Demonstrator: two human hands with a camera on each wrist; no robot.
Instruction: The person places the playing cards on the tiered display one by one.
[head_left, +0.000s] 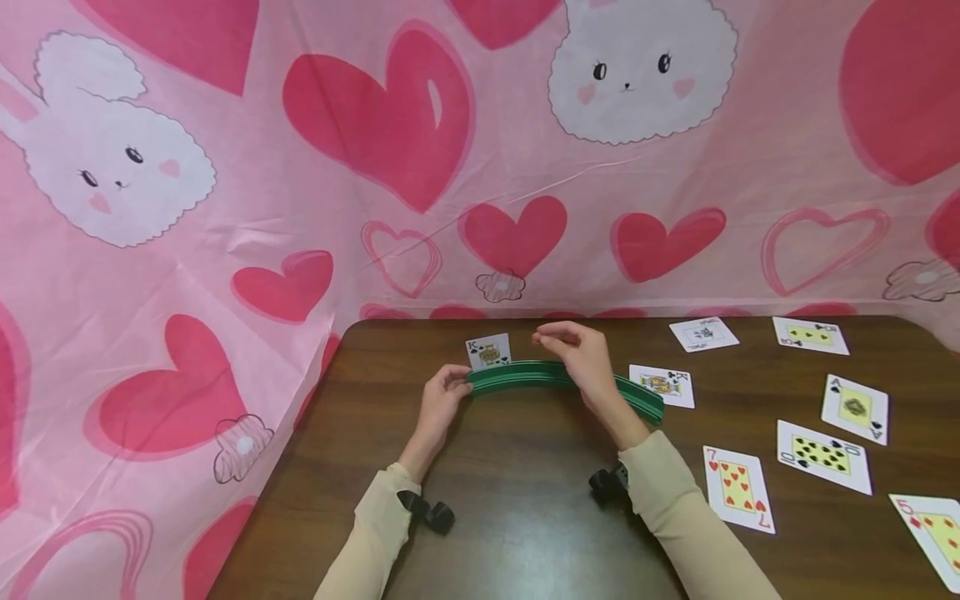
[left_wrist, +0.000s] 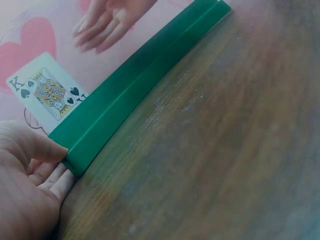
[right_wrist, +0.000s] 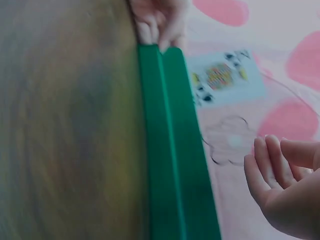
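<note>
A curved green card holder point(head_left: 525, 375) stands on the table, with a king of spades point(head_left: 489, 352) upright in it near its left end. My left hand point(head_left: 442, 398) pinches that left end between thumb and fingers, as the left wrist view also shows at the holder point(left_wrist: 125, 92). Above the holder's right half, my right hand point(head_left: 585, 358) is raised with its fingers loosely bent. Nothing shows between those fingers in the right wrist view, where the right hand point(right_wrist: 285, 185) is apart from the holder. Behind the holder's right end lies a king of clubs point(head_left: 663, 385), partly covered.
Several face-up cards are spread over the table's right side, among them a seven of hearts point(head_left: 738, 487), a ten of spades point(head_left: 823, 457), an ace of spades point(head_left: 855, 408) and a five of diamonds point(head_left: 933, 533). A pink heart-patterned cloth point(head_left: 420, 167) hangs behind the table point(head_left: 525, 517).
</note>
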